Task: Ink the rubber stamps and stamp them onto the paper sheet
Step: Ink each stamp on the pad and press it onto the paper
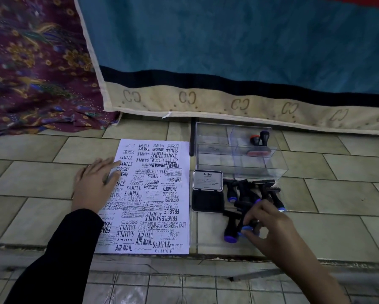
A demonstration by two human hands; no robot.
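My right hand (269,224) pinches a blue-capped stamp (246,228) in the pile (250,191) beside the Artline ink pad (207,190); left hand (95,185) flat on paper sheet (153,194), clear box (239,154) behind

Ink pad (207,201) between paper sheet (153,194) and stamps (245,191)

Paper sheet (153,194) edge under left hand (95,185), ink pad (207,190) lid print unreadable

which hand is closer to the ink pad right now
Right. The right hand grips a stamp just right of the ink pad; the left hand rests on the left edge of the paper, farther away.
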